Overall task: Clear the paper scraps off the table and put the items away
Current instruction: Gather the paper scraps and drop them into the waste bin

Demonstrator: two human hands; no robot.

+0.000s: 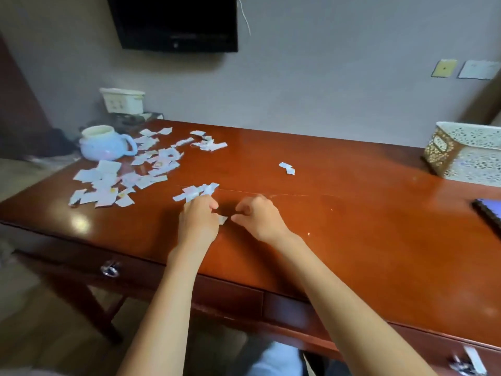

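White paper scraps [127, 172] lie scattered over the left half of the brown wooden table [352, 226]. A smaller cluster of scraps [208, 143] lies farther back, and two loose scraps [287, 168] sit near the middle. My left hand [199, 218] is curled around a bunch of scraps [195, 192] that stick out past its fingers. A single scrap [222, 219] shows between both hands. My right hand [257, 218] rests on the table with its fingers bent, the fingertips close to that scrap.
A pale blue mug [105, 143] stands at the table's left edge. A white and gold perforated basket [466, 151] stands at the far right. A dark notebook or tablet [488, 210] lies at the right edge. A television [173, 23] hangs on the wall.
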